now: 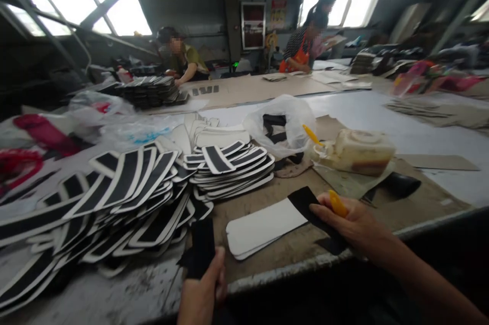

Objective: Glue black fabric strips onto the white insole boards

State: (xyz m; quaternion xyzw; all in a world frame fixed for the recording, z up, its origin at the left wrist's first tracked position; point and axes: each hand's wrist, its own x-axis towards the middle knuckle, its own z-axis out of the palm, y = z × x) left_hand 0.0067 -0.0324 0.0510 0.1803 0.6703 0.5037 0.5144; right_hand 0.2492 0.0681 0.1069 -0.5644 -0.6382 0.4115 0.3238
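Many white-edged black pieces [133, 182] lie heaped at left. Next, the left hand [206, 284], fingers closed, pinches a dark strip [204, 243]. Beyond stands a neater stack [235, 180]. White panels [263, 225] (one atop another) lie flat on the brown board [244, 204]. The right hand [357, 220] has its fingers curled around a yellow handle [338, 204] and a black strip [304, 200], which overlaps the panels' right end. Behind sits a plastic container [362, 149].

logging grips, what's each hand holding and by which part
Left hand: black strip, by its near end. Right hand: another black strip, by its right edge, and a yellow handle.
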